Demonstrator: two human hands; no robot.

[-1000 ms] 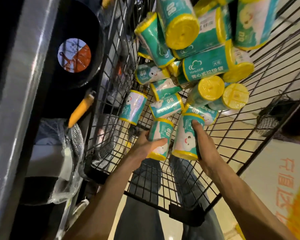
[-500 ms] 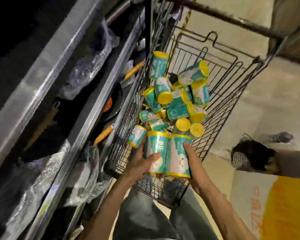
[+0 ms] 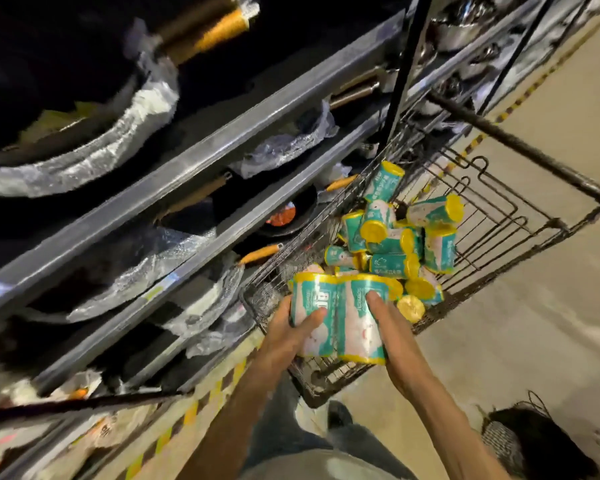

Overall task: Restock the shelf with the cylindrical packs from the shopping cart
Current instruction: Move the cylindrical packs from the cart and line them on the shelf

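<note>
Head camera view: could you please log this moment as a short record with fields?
setting: shop aisle, metal shelving on the left, wire shopping cart beside it
left hand: grips a teal-and-yellow cylindrical pack
right hand: holds a second pack, pressed side by side against the first
position of held packs: above the cart's near end
cart contents: a loose pile of matching packs, lying at mixed angles
shelf contents: dark pans with orange handles, some plastic-wrapped
task progress: neither held pack on the shelf yet
</note>
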